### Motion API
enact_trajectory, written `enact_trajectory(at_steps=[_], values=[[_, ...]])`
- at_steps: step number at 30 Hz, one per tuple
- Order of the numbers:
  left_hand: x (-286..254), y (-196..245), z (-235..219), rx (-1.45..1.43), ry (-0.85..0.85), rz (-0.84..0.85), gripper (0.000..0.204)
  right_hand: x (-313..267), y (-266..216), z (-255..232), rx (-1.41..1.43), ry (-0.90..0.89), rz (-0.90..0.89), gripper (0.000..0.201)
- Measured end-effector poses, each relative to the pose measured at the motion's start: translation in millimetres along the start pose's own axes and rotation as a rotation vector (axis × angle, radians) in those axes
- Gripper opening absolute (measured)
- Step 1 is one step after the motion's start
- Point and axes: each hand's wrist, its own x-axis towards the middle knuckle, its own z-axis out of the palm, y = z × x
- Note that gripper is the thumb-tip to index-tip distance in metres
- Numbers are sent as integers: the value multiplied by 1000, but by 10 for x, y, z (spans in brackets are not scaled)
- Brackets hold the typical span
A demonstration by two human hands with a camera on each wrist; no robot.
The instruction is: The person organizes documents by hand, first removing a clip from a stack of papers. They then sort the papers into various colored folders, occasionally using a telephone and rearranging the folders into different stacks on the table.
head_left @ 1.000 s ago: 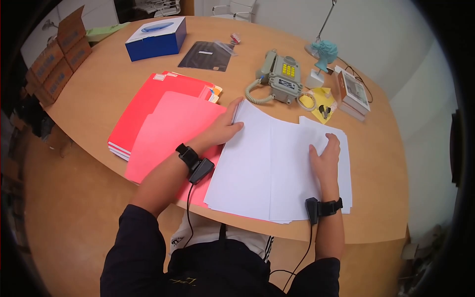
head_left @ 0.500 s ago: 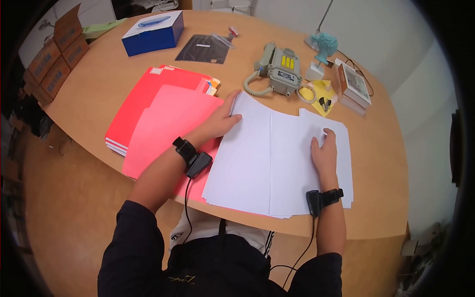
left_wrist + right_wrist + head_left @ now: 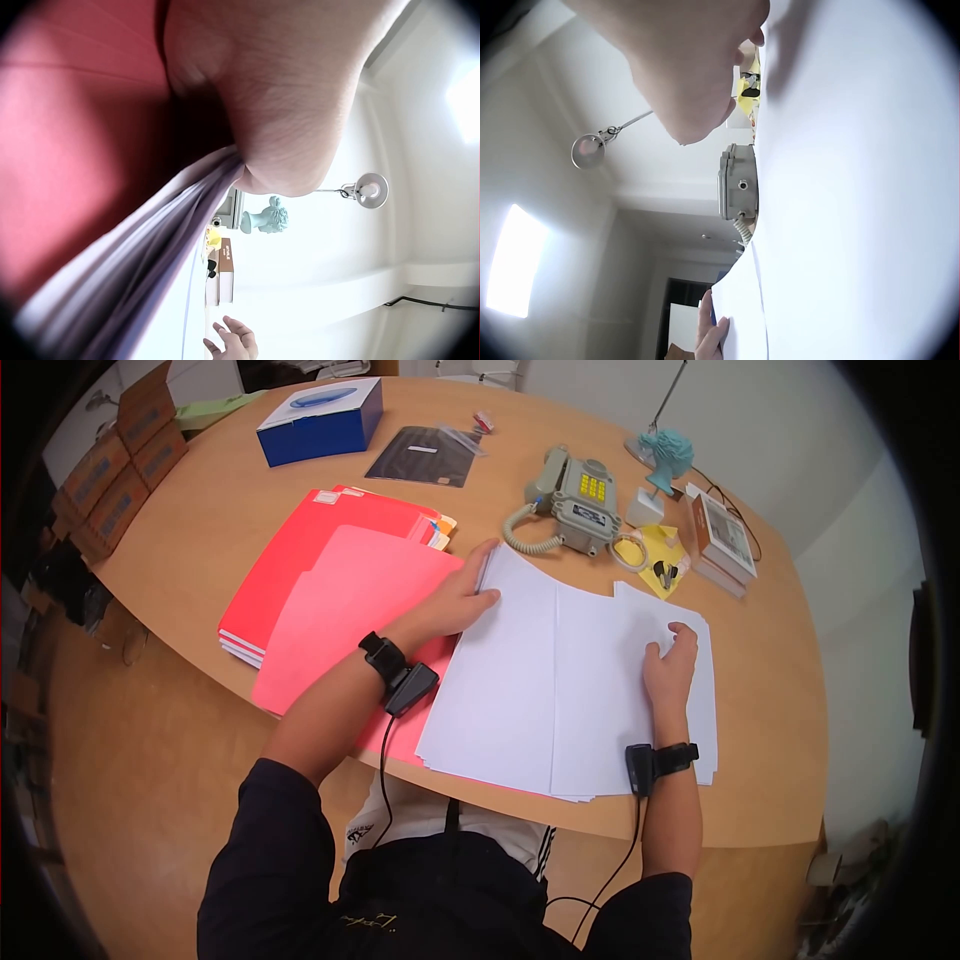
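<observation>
1. As the white pages [image 3: 595, 690] spread across the centre of the frame, the left grip [image 3: 452, 605] pinches their upper-left edge, thumb on top.
2. Over on the right half of the spread, the right grip [image 3: 672, 672] is loosely bent and holds nothing; whether its fingertips touch paper, I can't tell.
3. Look at that edge in the left wrist view: the layers fan apart beneath the hand, so these seem to be many thin leaves.
4. Handling, then: each leaf should be light and limp, the whole bundle heavier, with smooth faces likely to slide on one another and corners likely to crease.
5. Best hold, I'd say: thumb above, fingers beneath, the full thickness taken at the left and right edges, because one side alone may let the middle sag.
6. Left of centre, the pages' lower-left part overlaps a pink folder [image 3: 350, 610] on the bench [image 3: 770, 700]; the grey telephone [image 3: 580, 505] sits just beyond their top edge.
</observation>
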Motion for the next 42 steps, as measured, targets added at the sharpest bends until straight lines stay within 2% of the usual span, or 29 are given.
enact_trajectory(at_steps=[4,6,10,13,16,19,21,28,40,42], values=[[-4,32,-7,-16,-6,16,74,-5,-35,-18,-104,-58,31,42],[-15,99,-24,-80,-40,-71,72,-7,-33,-13,-107,-82,36,44],[-25,123,-24,-42,-20,-45,73,0,-7,16,-62,-40,28,45],[-22,103,-24,-36,-24,-32,73,7,-57,-22,-136,-61,46,47],[-25,101,-22,-46,-26,-45,73,6,-14,8,-121,-73,55,47],[-21,107,-23,-67,-32,-44,73,16,22,45,45,-9,12,46],[-20,107,-23,-31,-25,-36,73,15,-35,26,130,-7,56,45],[-32,154,-20,-45,-25,-43,73,21,-22,33,123,19,10,44],[-31,123,-26,-29,-24,-29,74,10,-100,-13,233,-23,127,39],[-28,117,-29,-43,-33,-32,74,6,-16,40,108,-42,73,39]])
